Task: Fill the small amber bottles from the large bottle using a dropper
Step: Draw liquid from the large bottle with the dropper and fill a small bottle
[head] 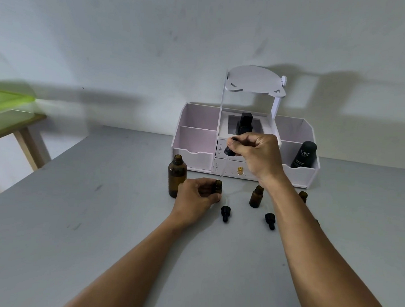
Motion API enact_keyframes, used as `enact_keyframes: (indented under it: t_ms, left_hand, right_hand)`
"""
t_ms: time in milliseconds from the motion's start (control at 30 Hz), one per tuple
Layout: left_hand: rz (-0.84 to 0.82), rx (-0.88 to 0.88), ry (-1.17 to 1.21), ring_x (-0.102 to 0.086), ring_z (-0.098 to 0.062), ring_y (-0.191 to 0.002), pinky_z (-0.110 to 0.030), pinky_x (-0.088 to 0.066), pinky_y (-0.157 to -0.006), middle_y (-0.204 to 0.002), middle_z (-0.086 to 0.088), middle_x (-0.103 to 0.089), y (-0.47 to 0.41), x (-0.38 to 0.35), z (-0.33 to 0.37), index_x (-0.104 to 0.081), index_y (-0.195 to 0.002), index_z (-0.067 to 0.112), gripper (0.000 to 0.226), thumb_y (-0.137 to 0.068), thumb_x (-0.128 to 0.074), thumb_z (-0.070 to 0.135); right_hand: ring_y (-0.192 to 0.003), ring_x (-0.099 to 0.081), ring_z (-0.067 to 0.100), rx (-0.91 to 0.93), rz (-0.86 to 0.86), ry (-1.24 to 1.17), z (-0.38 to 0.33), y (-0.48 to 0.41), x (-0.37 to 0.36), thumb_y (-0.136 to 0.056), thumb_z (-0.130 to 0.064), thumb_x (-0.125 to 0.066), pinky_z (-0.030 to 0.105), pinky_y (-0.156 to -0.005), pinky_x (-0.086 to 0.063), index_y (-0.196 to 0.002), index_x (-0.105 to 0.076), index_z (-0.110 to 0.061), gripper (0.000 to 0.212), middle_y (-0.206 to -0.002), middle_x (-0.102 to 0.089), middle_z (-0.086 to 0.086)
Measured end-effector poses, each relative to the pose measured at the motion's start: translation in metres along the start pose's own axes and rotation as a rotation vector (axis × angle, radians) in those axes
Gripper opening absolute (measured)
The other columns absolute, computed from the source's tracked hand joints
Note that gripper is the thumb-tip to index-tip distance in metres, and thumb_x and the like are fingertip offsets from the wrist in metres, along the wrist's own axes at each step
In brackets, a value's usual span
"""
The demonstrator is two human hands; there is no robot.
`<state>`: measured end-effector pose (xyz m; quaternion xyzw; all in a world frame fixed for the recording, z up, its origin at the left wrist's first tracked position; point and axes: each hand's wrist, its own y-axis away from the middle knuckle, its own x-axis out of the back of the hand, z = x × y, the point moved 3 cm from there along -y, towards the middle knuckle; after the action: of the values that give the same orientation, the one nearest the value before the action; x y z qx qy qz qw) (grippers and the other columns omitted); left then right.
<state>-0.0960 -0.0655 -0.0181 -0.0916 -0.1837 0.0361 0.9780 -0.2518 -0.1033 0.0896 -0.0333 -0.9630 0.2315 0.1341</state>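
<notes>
My left hand (pixel 196 197) grips a small amber bottle (pixel 218 187) standing on the grey table, its mouth uncapped. My right hand (pixel 255 153) pinches the black bulb of a dropper (pixel 228 152); the clear glass tube points down, its tip just above that bottle's mouth. The large amber bottle (pixel 177 175) stands open directly left of my left hand. A second small amber bottle (pixel 256 197) stands to the right, and a third (pixel 303 196) shows partly behind my right forearm. Two black dropper caps (pixel 225 213) (pixel 270 220) lie on the table.
A white desk organiser (pixel 243 143) with drawers stands against the wall behind the bottles. It holds a black bottle (pixel 244 123) in the middle and a dark Kahf tube (pixel 304 154) at the right. A wooden table with a green tray (pixel 9 100) is at far left.
</notes>
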Motion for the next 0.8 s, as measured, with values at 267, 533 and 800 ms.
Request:
enact_keyframes:
  t_ms: [267, 533, 800]
  left_hand:
    - [0.004, -0.013, -0.011, -0.065, 0.011, -0.084, 0.000, -0.048, -0.078, -0.110, 0.001, -0.075, 0.001, 0.000, 0.001, -0.070, -0.123, 0.008, 0.041, -0.083, -0.078, 0.007]
    - [0.022, -0.009, 0.010, -0.070, -0.008, -0.106, -0.015, -0.051, -0.097, -0.124, -0.004, -0.071, 0.007, 0.001, 0.002, -0.060, -0.137, 0.010, 0.060, -0.081, -0.081, 0.012]
    - [0.151, -0.115, -0.115, -0.068, -0.006, -0.093, -0.015, -0.058, -0.074, -0.115, 0.005, -0.071, 0.031, 0.019, 0.012, -0.069, -0.122, 0.015, 0.039, -0.085, -0.079, 0.021]
  right_hand:
    - [-0.069, -0.068, -0.001, 0.013, -0.015, 0.033, -0.002, 0.002, -0.001, -0.083, -0.011, -0.078, 0.012, -0.070, -0.054, -0.090, -0.079, -0.011, 0.007, -0.077, -0.074, -0.005]
    - [-0.063, -0.066, -0.003, -0.008, -0.026, 0.006, -0.010, 0.007, 0.001, -0.083, -0.018, -0.079, 0.018, -0.070, -0.056, -0.088, -0.078, -0.018, 0.005, -0.077, -0.074, -0.007]
    - [-0.072, -0.071, 0.004, 0.116, 0.069, -0.172, -0.045, 0.010, 0.002, -0.086, -0.015, -0.076, 0.028, -0.074, -0.061, -0.094, -0.076, -0.012, 0.008, -0.076, -0.074, -0.011]
